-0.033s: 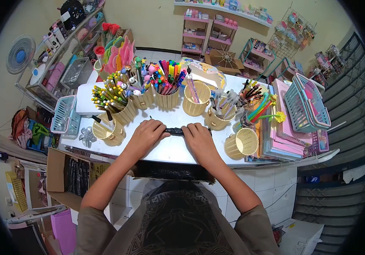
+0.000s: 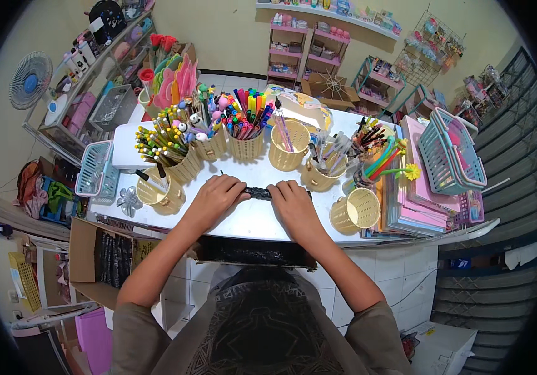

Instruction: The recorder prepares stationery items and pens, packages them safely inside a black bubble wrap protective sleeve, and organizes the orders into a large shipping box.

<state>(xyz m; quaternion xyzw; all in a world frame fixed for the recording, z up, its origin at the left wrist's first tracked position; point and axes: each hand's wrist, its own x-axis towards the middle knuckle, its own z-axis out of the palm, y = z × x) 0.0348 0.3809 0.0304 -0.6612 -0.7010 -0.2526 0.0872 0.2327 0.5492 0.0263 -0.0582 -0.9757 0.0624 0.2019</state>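
A slim, shiny black plastic roll (image 2: 259, 193) lies crosswise near the front edge of the white table (image 2: 243, 222). My left hand (image 2: 219, 200) is closed over its left part, knuckles up. At the other end my right hand (image 2: 290, 201) grips it the same way, and a dark tip shows just past those fingers. Only the short middle stretch of the roll is uncovered between my hands. What the palms cover is hidden. A woven cream basket (image 2: 159, 195) holding a few pens stands left of my left hand.
Cream baskets of markers (image 2: 246, 140), pencils (image 2: 181, 159) and brushes (image 2: 288, 150) line the table behind my hands. An unfilled basket (image 2: 356, 211) and stacked pink books (image 2: 415, 187) are on the right. A cardboard box (image 2: 84, 256) with black bundles sits lower left.
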